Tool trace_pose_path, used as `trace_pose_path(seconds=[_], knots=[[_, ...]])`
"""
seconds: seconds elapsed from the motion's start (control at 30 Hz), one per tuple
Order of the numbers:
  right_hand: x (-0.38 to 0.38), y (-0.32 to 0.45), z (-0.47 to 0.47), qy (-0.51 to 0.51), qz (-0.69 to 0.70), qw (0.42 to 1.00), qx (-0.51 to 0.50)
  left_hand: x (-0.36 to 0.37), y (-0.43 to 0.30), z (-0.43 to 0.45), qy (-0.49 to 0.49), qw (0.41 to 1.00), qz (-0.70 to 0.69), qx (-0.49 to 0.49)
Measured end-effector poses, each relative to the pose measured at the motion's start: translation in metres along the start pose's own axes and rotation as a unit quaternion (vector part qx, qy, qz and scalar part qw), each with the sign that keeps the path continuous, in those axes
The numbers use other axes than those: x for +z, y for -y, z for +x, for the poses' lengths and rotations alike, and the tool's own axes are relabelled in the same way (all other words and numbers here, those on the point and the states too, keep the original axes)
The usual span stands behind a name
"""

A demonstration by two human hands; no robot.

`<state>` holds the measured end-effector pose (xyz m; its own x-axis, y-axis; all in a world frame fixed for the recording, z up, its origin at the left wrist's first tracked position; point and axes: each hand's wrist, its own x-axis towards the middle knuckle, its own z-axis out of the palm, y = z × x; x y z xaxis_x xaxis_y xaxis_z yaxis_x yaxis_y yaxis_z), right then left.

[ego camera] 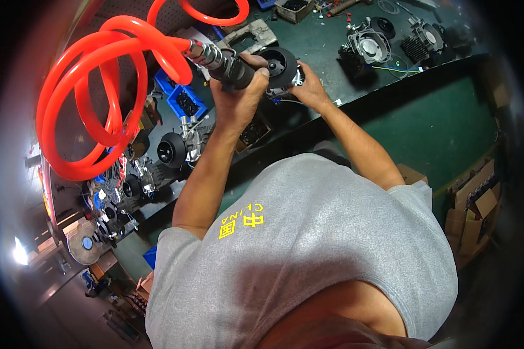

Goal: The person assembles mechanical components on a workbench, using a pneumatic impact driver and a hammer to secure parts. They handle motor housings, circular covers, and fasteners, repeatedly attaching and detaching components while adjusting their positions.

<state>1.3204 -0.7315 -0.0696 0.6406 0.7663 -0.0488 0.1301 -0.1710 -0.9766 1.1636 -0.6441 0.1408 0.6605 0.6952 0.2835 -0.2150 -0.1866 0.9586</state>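
My left hand (pixel 240 98) is wrapped around a black air-powered driver (pixel 233 70). A metal coupling (pixel 199 51) joins the tool to a coiled orange air hose (pixel 113 39). Right beside the tool, at the bench's front part, is a blower unit with a black round impeller (pixel 280 65) facing up. My right hand (pixel 310 87) grips the metal housing (pixel 298 78) of this unit from the right. The tool's tip is hidden behind my left hand, so I cannot tell whether it touches the unit. A wire with a white connector (pixel 338 102) trails from the unit.
More blower units stand on the green bench (pixel 321 41): a metal housing (pixel 369 46) and a finned one (pixel 423 39) to the right, others with black impellers (pixel 171 150) to the left. Blue bins (pixel 185 102) hold small dark parts. A fan (pixel 84 241) and cardboard boxes (pixel 471 213) stand farther off.
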Motion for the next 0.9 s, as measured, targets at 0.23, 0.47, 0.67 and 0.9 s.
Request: trace_pose_path(seconds=[0.23, 0.47, 0.67, 0.9], knots=[[0.001, -0.004, 0.001, 0.000, 0.007, 1.000, 0.005, -0.001, 0.007, 0.001, 0.002, 0.999, 0.029, 0.014], [-0.002, 0.000, -0.001, -0.002, -0.002, 1.000, -0.013, 0.000, 0.012, 0.000, -0.015, 1.000, -0.016, 0.017], [-0.001, -0.004, 0.002, 0.005, -0.028, 0.999, -0.038, 0.002, 0.000, -0.004, -0.060, 0.998, 0.002, -0.007], [-0.056, 0.065, -0.003, 0.027, -0.127, 0.989, -0.072, -0.012, -0.021, -0.001, -0.123, 0.990, -0.065, -0.008]])
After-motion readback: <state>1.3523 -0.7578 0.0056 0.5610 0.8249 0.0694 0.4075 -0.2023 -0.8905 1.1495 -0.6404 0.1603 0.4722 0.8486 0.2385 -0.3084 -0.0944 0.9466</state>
